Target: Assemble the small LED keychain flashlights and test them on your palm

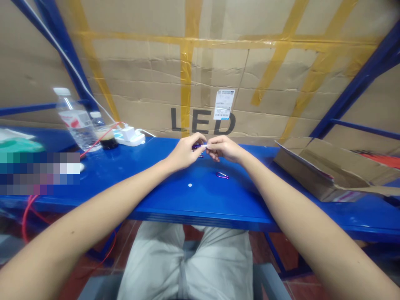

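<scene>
Both of my hands meet over the middle of the blue table (175,204). My left hand (186,152) has its fingers closed around a small purple carabiner (197,146) with a silvery part. At the carabiner's right end, my right hand (224,148) pinches with thumb and forefinger, its other fingers curled below. The fingers hide much of the piece. Another purple carabiner (222,175) lies on the tabletop, nearer to me and just below the right hand. A further small purple piece (201,156) shows partly under the fingers. A small white round spot (190,185) is on the table.
On the left stand a clear water bottle (73,121), a bottle of dark liquid (104,133) and a white power strip (131,137) with plugs. A red cable (28,212) hangs over the left edge. An open cardboard box (303,171) sits right; a taped cardboard sheet (150,83) rises behind.
</scene>
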The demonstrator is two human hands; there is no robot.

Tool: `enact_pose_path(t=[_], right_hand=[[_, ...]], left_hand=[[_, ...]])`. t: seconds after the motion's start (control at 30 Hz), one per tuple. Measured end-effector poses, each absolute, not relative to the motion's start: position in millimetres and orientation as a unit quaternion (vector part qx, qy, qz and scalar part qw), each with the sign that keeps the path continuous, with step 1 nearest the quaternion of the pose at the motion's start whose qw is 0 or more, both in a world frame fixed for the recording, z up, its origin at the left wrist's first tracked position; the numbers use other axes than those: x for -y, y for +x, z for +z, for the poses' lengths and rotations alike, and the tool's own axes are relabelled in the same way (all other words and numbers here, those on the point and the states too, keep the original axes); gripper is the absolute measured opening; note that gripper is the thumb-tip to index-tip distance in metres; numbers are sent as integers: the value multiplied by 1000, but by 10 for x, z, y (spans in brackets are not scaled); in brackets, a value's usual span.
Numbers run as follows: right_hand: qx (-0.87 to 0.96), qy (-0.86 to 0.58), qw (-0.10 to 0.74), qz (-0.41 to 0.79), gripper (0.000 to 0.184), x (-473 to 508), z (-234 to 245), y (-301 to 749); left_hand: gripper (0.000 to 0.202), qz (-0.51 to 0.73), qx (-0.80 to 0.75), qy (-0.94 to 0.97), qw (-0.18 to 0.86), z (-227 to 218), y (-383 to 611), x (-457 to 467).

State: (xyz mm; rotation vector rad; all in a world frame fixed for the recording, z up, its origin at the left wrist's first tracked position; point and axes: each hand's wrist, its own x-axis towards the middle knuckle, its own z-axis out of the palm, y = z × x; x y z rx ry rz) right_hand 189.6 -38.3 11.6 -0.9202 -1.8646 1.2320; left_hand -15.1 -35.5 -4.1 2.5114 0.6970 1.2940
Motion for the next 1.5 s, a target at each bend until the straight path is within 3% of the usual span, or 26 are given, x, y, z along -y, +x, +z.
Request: enact_pose_path(t=[0.23,0.67,0.87,1.1,1.33,1.5], right_hand=[[762,-380,318,417,19,364,94,1887],[664,-335,350,570,13,390,83,1859],[664,-338,356,564,14,403,117,1864],[727,-383,328,466,19,388,123,1916],[821,-408,287,278,25,392,138,1903],[861,-411,257,155,27,431,162,1853]], left_hand=[[25,328,-319,887,67,-19,-143,361],[6,427,-244,871,24,-114,-114,319],[4,410,-241,879,21,-77,-131,352],[21,333,-323,885,48,-66,-123,356],[24,339,-327,882,-17,-97,-75,284],[23,285,-376,882,-6,-77,-107,317]])
